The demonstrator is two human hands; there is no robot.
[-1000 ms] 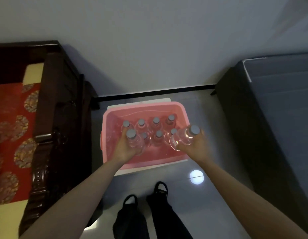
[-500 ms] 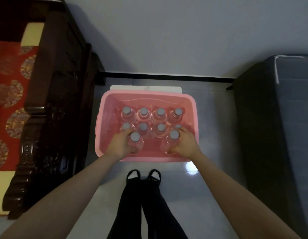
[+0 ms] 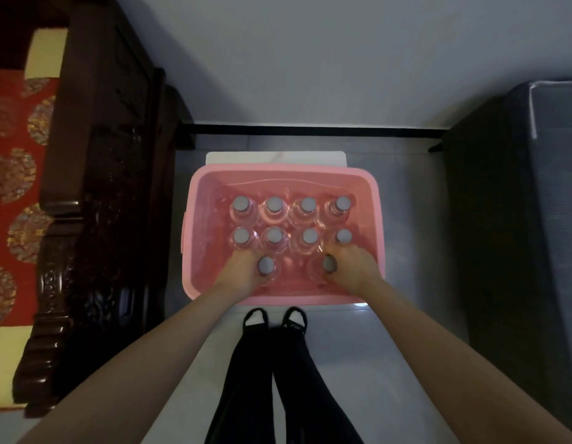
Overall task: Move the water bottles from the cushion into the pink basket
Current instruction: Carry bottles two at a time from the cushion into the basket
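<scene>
The pink basket stands on the floor in front of my feet. Inside it several clear water bottles with grey caps stand upright in two rows, such as the far left one. My left hand grips an upright bottle at the near left of the basket. My right hand grips another upright bottle at the near right, its cap partly covered by my fingers. The red patterned cushion lies at the far left; no bottles show on its visible part.
A dark carved wooden sofa arm stands between the cushion and the basket. A dark grey bed or mattress fills the right side. A white board lies under the basket's far edge. My legs and shoes are just behind the basket.
Both hands have lowered their bottles into the near row of the basket; the right bottle went from tilted to upright. My view has tipped further down over the basket.
</scene>
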